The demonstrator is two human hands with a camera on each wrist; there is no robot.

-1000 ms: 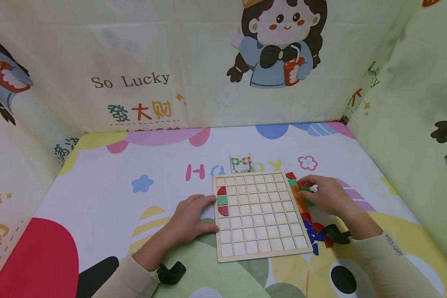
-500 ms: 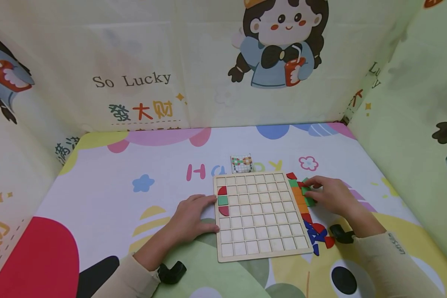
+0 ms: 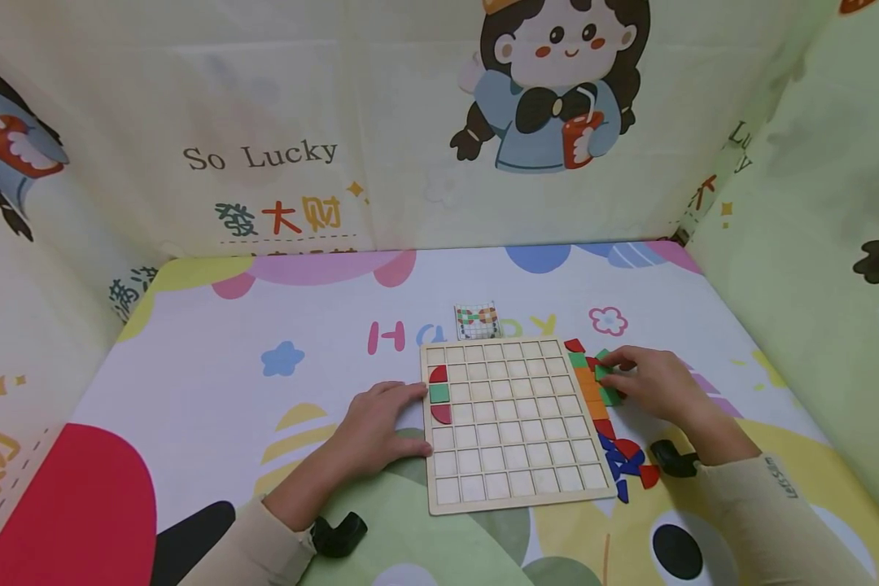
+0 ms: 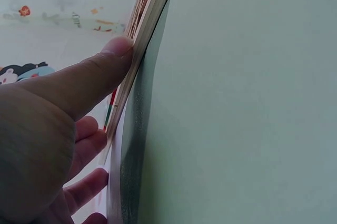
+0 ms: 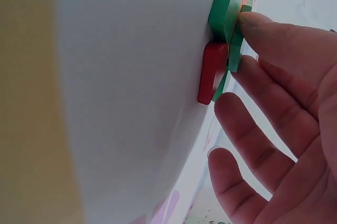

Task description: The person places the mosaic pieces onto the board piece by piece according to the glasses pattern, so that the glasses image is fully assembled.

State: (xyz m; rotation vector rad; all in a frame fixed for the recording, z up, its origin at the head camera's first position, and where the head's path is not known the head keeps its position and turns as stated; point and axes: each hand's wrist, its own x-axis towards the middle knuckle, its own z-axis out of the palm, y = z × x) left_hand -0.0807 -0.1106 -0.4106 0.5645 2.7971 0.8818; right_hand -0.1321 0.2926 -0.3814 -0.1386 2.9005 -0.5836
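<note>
A wooden grid board point(image 3: 513, 480) lies on the table with a red quarter-round tile point(image 3: 438, 374), a green square tile point(image 3: 439, 394) and another red quarter-round tile point(image 3: 441, 414) in its left column. My left hand point(image 3: 381, 427) rests at the board's left edge, thumb and fingers fairly straight; in the left wrist view the thumb touches the rim. Beyond the board's right edge, my right hand point(image 3: 652, 381) pinches a green square tile point(image 5: 236, 42) between thumb and index finger. Just by it lie a larger-looking green tile point(image 5: 223, 10) and a red tile point(image 5: 211, 74).
Loose orange tiles point(image 3: 589, 393), blue tiles point(image 3: 623, 464) and more red tiles point(image 3: 649, 476) line the board's right side. Behind the board stands a small card point(image 3: 477, 322) with a coloured grid pattern. A printed cloth covers the table, and printed curtains hang around it.
My right hand has shifted slightly right, off the orange tiles, and its fingers now sit at the green tiles. The left hand stays at the board's edge.
</note>
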